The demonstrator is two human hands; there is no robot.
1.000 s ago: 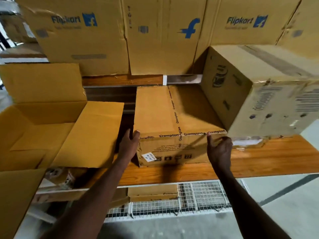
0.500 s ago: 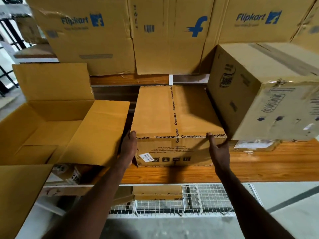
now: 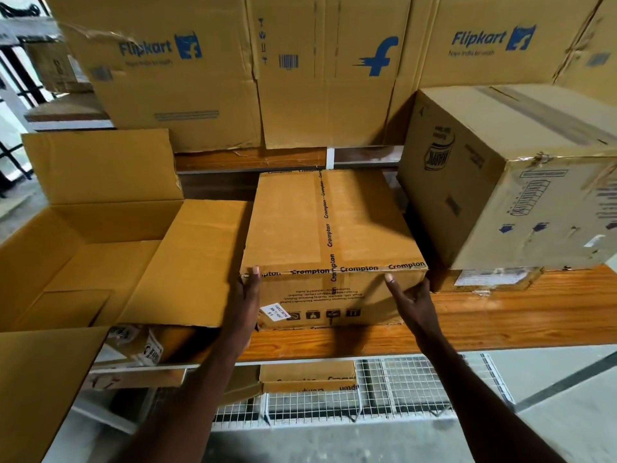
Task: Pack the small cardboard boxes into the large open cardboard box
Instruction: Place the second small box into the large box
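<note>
Item: near flap (image 3: pixel 40 389) of the large open box, lower left of the frame, plain brown card.

Item: wire mesh rack (image 3: pixel 384 396), lower centre, under the wooden shelf; a flat taped carton (image 3: pixel 307 374) lies on it.

Item: left hand (image 3: pixel 245 302), centre of the frame. Fingers straight and laid against the lower-left corner of the taped box, fingertips at its top front edge. It presses rather than wraps.

Item: right hand (image 3: pixel 412 297), centre right. Index finger straight, tip touching the front face just below the top edge near the right corner; the other fingers loosely curled, their hold on the box cannot be told.

Item: taped box (image 3: pixel 293 225), centre, sealed with "Crompton" printed tape, a white label on the front face. It rests on the wooden shelf (image 3: pixel 517 315), between both hands, just beside the open box's right flap.

Item: large open box (image 3: pixel 110 222), left of the frame, flaps spread, inside plain card.

Item: big sealed carton (image 3: pixel 500 182), right, standing on a flatter package, close beside the taped box.

Item: printed cartons (image 3: pixel 327 71), top of the frame, a row on the upper shelf, blue "Flipkart" logos.
</note>
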